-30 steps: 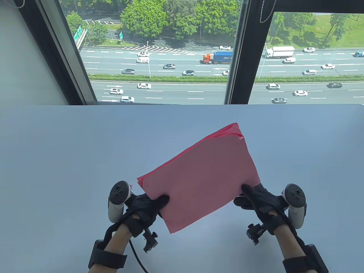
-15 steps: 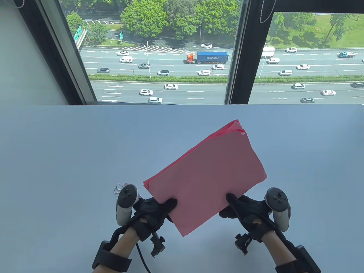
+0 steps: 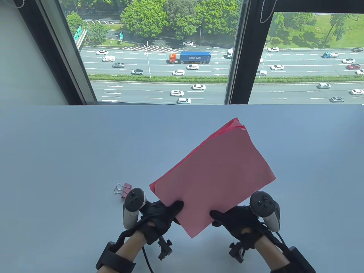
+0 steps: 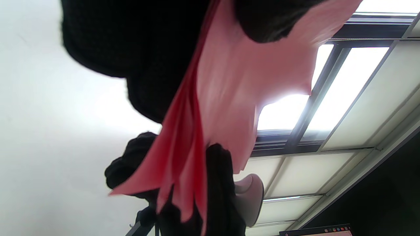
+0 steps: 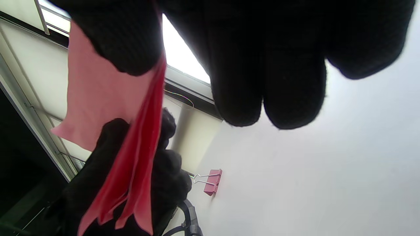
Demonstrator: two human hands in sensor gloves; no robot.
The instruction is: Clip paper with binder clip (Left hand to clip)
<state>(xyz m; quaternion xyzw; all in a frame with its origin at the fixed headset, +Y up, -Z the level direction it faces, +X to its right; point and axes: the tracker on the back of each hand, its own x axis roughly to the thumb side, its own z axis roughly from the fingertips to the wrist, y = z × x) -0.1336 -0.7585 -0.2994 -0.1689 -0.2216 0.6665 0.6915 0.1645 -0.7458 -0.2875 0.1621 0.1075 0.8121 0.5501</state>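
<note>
Since a second ago both hands have drawn in toward each other and toward the near edge, the right hand travelling farther leftward, and the pink paper stack has tipped steeper, its far corner swinging right. The left hand's shift has uncovered the binder clip, which was hidden behind its tracker before.

The tabletop (image 3: pixel 71 148) is pale grey-blue and runs up to the window. Above it the pink paper stack (image 3: pixel 216 176) is held off the surface, slanted, its near corner pointing down between the two wrists and its sheets fanned slightly apart at the far corner and along the left edge.

The left hand (image 3: pixel 159 214) pinches the stack's lower left edge: the thumb lies on top of the sheets, and in the left wrist view the other fingers (image 4: pixel 137 49) press against the underside. The right hand (image 3: pixel 237 220) pinches the lower right edge the same way, thumb on top; in the right wrist view its remaining fingers (image 5: pixel 265 65) lie close together behind the paper.

The pink binder clip (image 3: pixel 124 190) lies on the tabletop just left of the left hand's tracker, silver handles pointing left, touched by neither hand.
</note>
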